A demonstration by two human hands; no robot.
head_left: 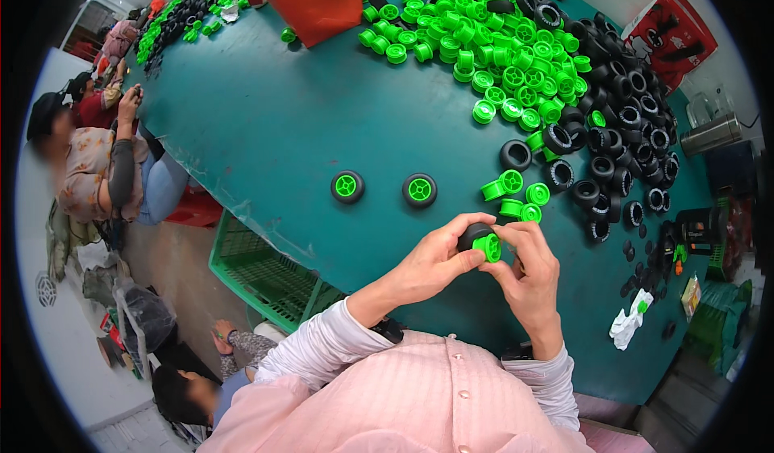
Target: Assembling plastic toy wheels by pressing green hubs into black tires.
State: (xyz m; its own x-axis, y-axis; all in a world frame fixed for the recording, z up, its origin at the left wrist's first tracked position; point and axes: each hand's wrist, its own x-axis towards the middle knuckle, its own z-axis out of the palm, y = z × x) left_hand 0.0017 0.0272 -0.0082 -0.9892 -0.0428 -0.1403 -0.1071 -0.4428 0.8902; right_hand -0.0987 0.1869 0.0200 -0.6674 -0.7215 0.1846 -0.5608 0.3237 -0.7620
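Note:
Near the table's front edge, my left hand (429,266) grips a small black toy tyre (471,235). A bright green spoked wheel rim (490,248) sits partly in the tyre, its open face turned to the right. My right hand (530,274) pinches the rim between thumb and fingers; some of its fingertips are hidden behind it. To the left on the table lie two wheels, a left one (347,186) and a right one (420,189), each a green rim inside a black tyre. Several loose green rims (510,182) lie just beyond my hands.
A large heap of green rims (516,58) and a pile of black tyres (633,130) cover the far right. A red bin (310,1) stands at the back. A green crate (262,271) is beside the table's left edge. Other people (105,171) sit at left.

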